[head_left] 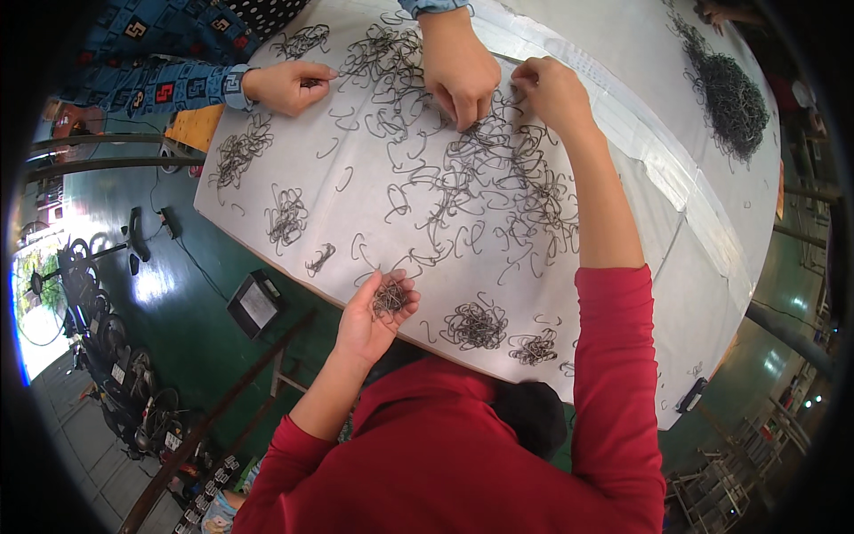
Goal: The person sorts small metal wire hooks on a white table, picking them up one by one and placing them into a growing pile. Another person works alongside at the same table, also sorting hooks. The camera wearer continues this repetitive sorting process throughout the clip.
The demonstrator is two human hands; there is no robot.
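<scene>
My left hand (367, 322) is palm up at the table's near edge, its fingers curled around a small bunch of dark wire hooks (389, 300). My right hand (553, 93) reaches far across the table, with thumb and fingertips pinched together beside the spread of loose hooks (480, 169). Whatever those fingertips hold is too small to make out. Closer to me lie a heap of hooks (476, 327) and a smaller heap (534, 348). Several more little heaps, such as one near the left edge (287, 216), lie apart from the main spread.
Another person's hand (286, 87) in a blue patterned sleeve holds something dark at the far left; their other hand (463, 84) picks among the hooks beside mine. A large pile (731, 102) stands far right on the white-covered table (658, 294). A black bin (255, 304) sits on the green floor.
</scene>
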